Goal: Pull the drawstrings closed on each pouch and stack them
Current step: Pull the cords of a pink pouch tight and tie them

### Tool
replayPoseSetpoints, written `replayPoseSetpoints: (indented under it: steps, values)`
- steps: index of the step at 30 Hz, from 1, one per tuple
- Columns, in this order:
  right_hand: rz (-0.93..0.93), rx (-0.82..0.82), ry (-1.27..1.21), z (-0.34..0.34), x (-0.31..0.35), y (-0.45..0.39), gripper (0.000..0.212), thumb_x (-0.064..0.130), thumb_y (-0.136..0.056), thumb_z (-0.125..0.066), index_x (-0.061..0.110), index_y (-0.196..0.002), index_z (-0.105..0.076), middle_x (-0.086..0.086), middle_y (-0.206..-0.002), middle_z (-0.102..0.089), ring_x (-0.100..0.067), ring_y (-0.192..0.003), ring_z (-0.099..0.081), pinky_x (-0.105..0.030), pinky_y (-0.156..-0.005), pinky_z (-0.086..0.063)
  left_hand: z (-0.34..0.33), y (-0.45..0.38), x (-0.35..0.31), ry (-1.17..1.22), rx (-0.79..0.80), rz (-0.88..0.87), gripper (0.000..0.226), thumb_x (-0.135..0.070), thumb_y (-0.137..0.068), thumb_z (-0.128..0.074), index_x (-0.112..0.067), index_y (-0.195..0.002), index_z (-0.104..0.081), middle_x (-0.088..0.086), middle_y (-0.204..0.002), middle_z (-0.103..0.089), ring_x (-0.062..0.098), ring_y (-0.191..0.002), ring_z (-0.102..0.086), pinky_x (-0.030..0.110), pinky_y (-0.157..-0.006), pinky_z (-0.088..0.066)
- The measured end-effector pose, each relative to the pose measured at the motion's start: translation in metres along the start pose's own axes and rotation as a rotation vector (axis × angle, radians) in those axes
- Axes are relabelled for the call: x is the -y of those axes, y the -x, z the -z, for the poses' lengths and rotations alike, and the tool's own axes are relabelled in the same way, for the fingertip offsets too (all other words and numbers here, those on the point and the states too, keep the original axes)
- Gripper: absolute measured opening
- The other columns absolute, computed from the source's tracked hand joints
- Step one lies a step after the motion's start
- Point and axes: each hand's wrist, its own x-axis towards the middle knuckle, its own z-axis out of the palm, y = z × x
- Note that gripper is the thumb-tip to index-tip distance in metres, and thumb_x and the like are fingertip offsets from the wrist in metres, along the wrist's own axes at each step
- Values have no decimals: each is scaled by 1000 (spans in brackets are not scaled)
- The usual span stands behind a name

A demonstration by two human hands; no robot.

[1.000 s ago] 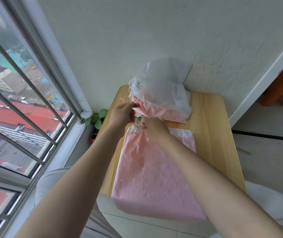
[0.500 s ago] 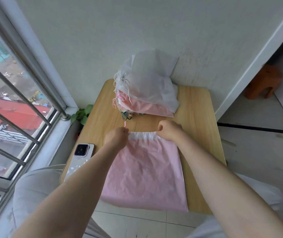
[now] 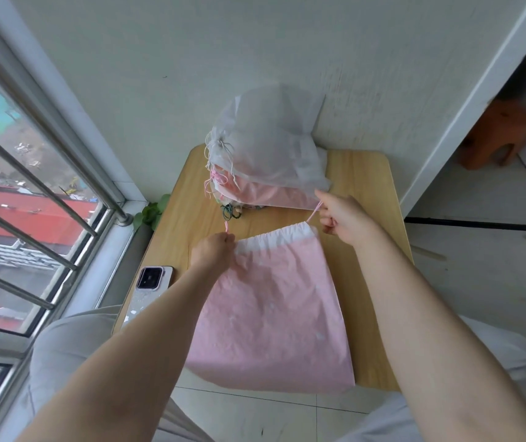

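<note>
The flat pink fabric drawstring pouch (image 3: 274, 311) lies mouth-away, its gathered white hem crosswise between left hand (image 3: 212, 254) and right hand (image 3: 344, 220) — each pinching a thin pink drawstring end (opposite corners) — so pulls run outward.

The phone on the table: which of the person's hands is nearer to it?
Left. The left hand pinches a drawstring just right of the phone; the right hand is across the pink pouch.
</note>
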Motion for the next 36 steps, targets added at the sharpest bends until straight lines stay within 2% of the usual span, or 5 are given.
replayPoseSetpoints:
  steps: [11,14,22,29,36]
  values:
    - [-68,-87,-659,-25,29,6,28,33,-92,-63,15,-75,-49,-2,-72,-50,-15,-64,-51,-26,-61,-44,31,9,12,-108,-56,41,42,-28,-100,-29,-10,-70,-52,8,-77,-55,26,-68,-54,28,-55,-38]
    - [-134,-158,-725,-23,27,5,24,36,-95,-59,14,-90,-54,1,-60,-45,-10,-43,-43,-20,-40,-37,44,8,14,-117,-138,48,44,-29,-99,-28,-10,-64,-47,7,-72,-54,25,-61,-51,26,-52,-35]
    - [286,-522,605,-3,12,11,40,43,-86,-60,9,-106,-52,-4,-97,-62,-25,-78,-57,-30,-61,-39,79,3,10,-364,-272,-58,51,-33,-105,-23,-16,-65,-49,0,-61,-48,23,-59,-51,27,-53,-37]
    - [-9,66,1323,-15,13,25,58,59,-86,-46,11,-60,-67,0,-61,-65,-19,-65,-63,-28,-69,-47,92,1,10,-454,-153,-107,45,-32,-97,-35,-12,-59,-47,-1,-61,-47,18,-54,-45,24,-49,-32]
    - [-112,159,10,-16,15,31,20,31,-95,-60,18,-81,-58,5,-55,-59,-6,-43,-56,-17,-42,-42,78,1,13,-245,43,-3,40,-40,-95,-43,-12,-70,-57,2,-74,-57,20,-65,-53,29,-58,-42]
